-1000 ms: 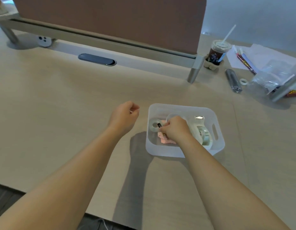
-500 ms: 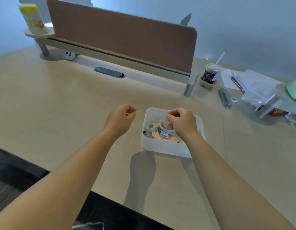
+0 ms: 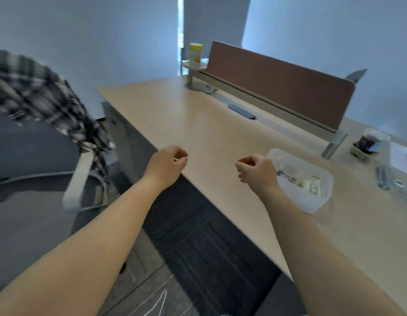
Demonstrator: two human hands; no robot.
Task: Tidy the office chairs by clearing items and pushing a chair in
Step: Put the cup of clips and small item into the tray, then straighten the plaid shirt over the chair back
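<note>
A grey office chair [image 3: 36, 160] stands at the left, away from the desk, with a black-and-white plaid garment [image 3: 45, 96] draped over its back and a pale armrest [image 3: 78, 179]. A translucent white bin [image 3: 312, 190] with small items inside sits on the wooden desk [image 3: 209, 133]. My left hand [image 3: 167, 164] hovers over the desk's front edge, fingers curled with nothing in them. Just left of the bin, my right hand [image 3: 257, 172] is loosely closed and holds nothing.
A brown divider panel [image 3: 277, 83] runs along the desk's back, with a yellow-lidded canister [image 3: 195, 54] on its end shelf. An iced drink cup [image 3: 369, 142], papers and a dark stapler-like tool [image 3: 384, 179] lie at the right. Dark carpet [image 3: 198, 236] lies under the desk.
My view has swung left, bringing the chair and plaid garment into sight. My right hand has left the bin and let go of the small container; both hands now hover with nothing in them.
</note>
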